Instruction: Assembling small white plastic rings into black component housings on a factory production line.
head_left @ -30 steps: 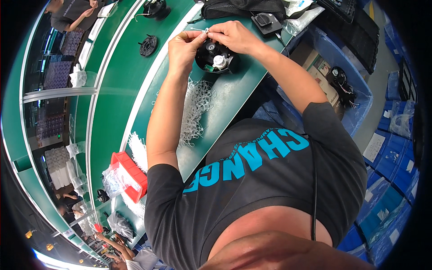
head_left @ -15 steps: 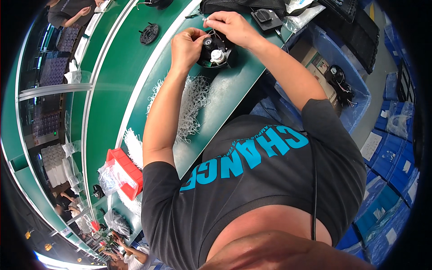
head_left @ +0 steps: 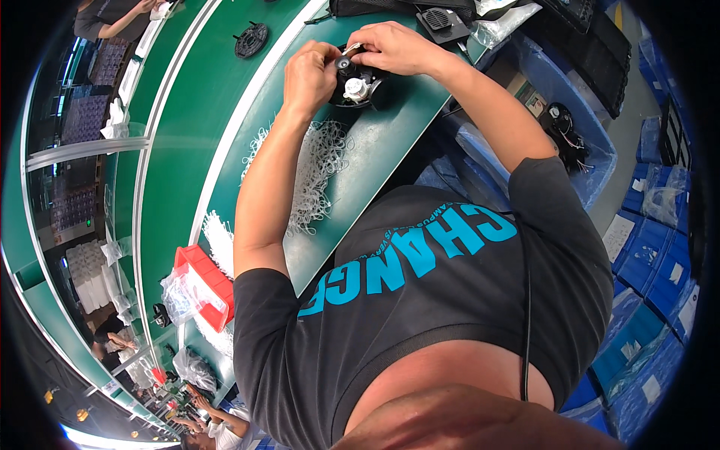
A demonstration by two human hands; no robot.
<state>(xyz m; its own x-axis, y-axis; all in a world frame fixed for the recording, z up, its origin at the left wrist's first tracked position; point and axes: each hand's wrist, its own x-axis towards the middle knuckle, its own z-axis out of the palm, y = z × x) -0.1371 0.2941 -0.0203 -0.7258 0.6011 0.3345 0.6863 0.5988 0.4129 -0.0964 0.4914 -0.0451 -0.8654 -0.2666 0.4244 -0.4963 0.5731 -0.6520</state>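
Note:
A black round housing [head_left: 367, 98] with a white motor-like part [head_left: 355, 90] and a short black cylinder [head_left: 343, 63] sits at the far part of the green bench. My left hand [head_left: 307, 81] is closed at its left side, thumb and fingertips against the black cylinder. My right hand [head_left: 396, 49] reaches over from the right with its fingers pinched on a white wire end [head_left: 352, 49] just above the cylinder. The fingertips partly cover the wires. Nearer to me, beside my left forearm, lies a loose heap of white looped ties [head_left: 319, 176].
A black round cover [head_left: 251, 40] lies on the green belt across the rail. A red bin [head_left: 204, 288] with plastic bags stands at left. A black speaker-like box [head_left: 442, 25] is at the far right. The blue crate [head_left: 600, 172] holds black parts. Other people work across the line.
My right hand has come down and closer to the housing, bringing the white wire end to the black cylinder. My left hand has shifted slightly and stays at the housing's left side.

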